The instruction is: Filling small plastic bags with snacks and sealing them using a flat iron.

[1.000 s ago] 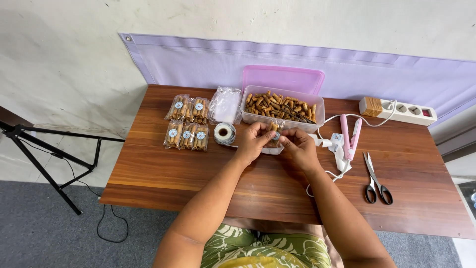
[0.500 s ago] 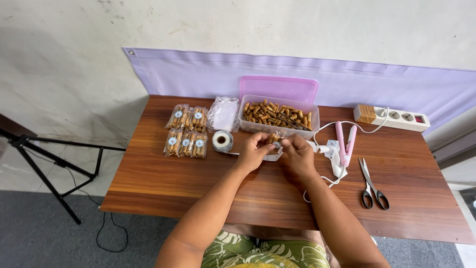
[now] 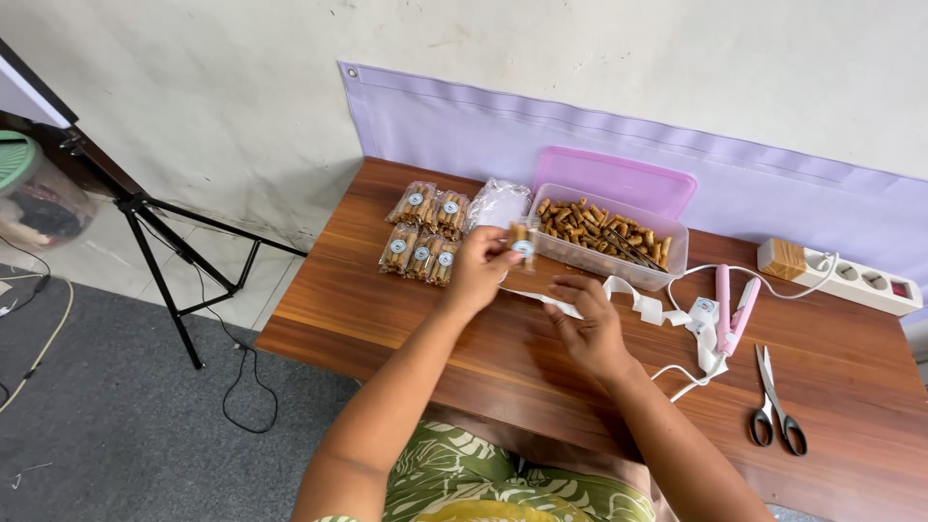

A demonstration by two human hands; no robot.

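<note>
Landmark: clear tub (image 3: 667, 253) at the back of the counter (image 3: 406, 319); all places given from it.
Left hand (image 3: 480, 271): raised just left of the tub, fingers closed on a small snack packet (image 3: 522, 242).
Packet: held above the counter, long axis roughly upright, its round sticker facing the camera; contents are brown sticks.
Right hand (image 3: 590, 324): in front of the tub, palm down, fingertips pressing on a white paper strip (image 3: 633, 298); whether it pinches the strip, cannot tell.
Strip: runs along the counter from the right hand toward the right, looping near a pink heat sealer (image 3: 732, 307).
Tub contents: brown snack sticks piled loose, with metal tongs lying in them; pink lid (image 3: 619, 179) propped behind the tub.
Finished packets (image 3: 423, 232): left of the tub, lying flat in two rows, stickers up.
Clear bags (image 3: 498, 201): a stack between the finished packets and the tub.
Scissors (image 3: 773, 406): well to the right of the tub, near the front edge, handles toward the person.
Power strip (image 3: 836, 275): right of the tub, by the wall.
</note>
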